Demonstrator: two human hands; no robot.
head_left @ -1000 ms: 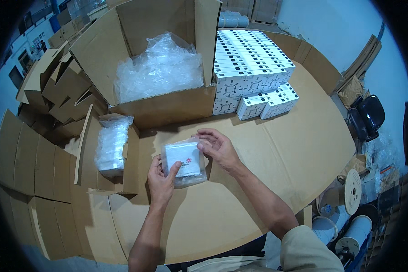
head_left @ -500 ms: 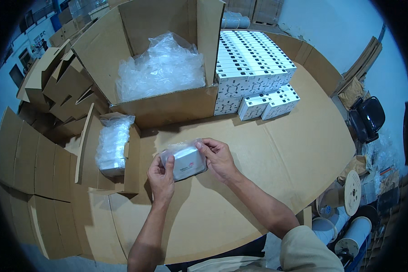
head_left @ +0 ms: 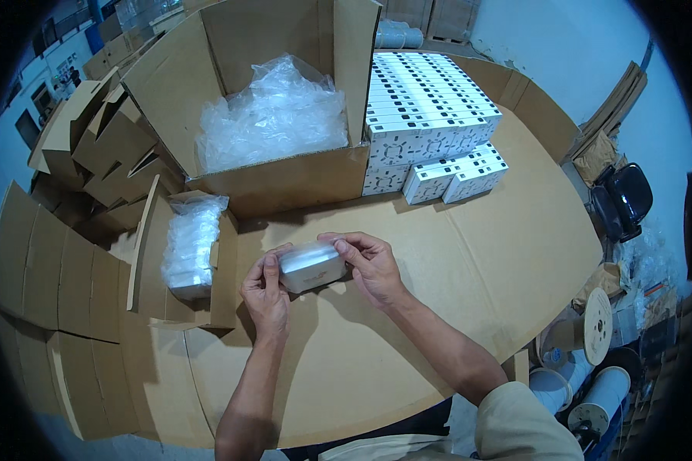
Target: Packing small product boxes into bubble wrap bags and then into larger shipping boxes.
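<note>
A small white box-shaped device (head_left: pixel 313 269) in a clear plastic bag is held between my two hands above the cardboard-covered table. My left hand (head_left: pixel 267 290) grips its left side, thumb on the near face. With thumb and fingers my right hand (head_left: pixel 367 265) pinches the bag at the upper right corner. The fingers behind the device are partly hidden. To the left of my hands, an open narrow carton (head_left: pixel 224 269) holds a row of similar bagged white units (head_left: pixel 191 244).
A large open carton (head_left: pixel 284 180) with crumpled clear plastic bags (head_left: pixel 277 115) stands at the back. Right of it are stacked white patterned boxes (head_left: pixel 430 115). Folded cardboard (head_left: pixel 54 284) lies at the left. Cable spools (head_left: pixel 598 396) and a black chair (head_left: pixel 624 200) stand beyond the table's right side.
The bagged device has tipped so that its top edge faces me more. My left hand has shifted slightly left, and the bag looks drawn closer around the device.
</note>
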